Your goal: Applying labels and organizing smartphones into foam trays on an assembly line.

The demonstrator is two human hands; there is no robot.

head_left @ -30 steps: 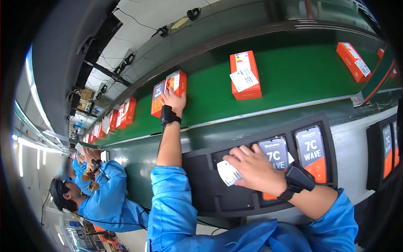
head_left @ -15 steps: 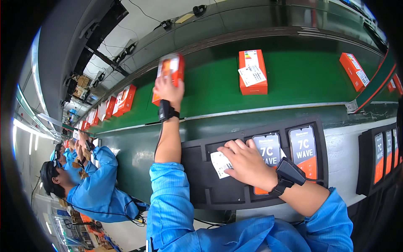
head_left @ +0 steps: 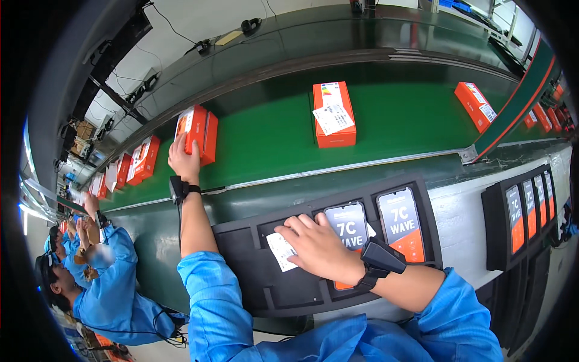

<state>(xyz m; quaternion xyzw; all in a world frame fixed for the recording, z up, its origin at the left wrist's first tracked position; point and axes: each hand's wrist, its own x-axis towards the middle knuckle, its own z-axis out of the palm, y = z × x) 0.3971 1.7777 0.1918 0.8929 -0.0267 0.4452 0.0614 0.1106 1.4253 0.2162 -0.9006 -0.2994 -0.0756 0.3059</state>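
Observation:
My left hand point(head_left: 184, 161) reaches forward over the green belt and is closed on the near left side of an orange phone box point(head_left: 208, 136). The box rests tilted on the belt, its far parts clear of my fingers. My right hand point(head_left: 318, 246) is over a black foam tray point(head_left: 244, 259), with its curled fingers and thumb at the edge of a white printed label slip point(head_left: 280, 252). Beside it in the tray lie a phone point(head_left: 348, 222), partly covered by my hand and wrist, and another phone point(head_left: 403, 220) at the right end. A white paper corner point(head_left: 371, 230) shows between them.
Another orange box point(head_left: 335, 117) with a loose label stands mid-belt, and one more point(head_left: 475, 107) lies farther right by a green post point(head_left: 512, 111). Several orange boxes point(head_left: 143, 160) line the belt at left. A stacked black tray point(head_left: 497, 229) holds phones. A co-worker point(head_left: 108, 283) sits at left.
My left hand has carried the orange box leftward along the belt and set it lower. The view has shifted to the right. My right hand stays over the tray with the slip.

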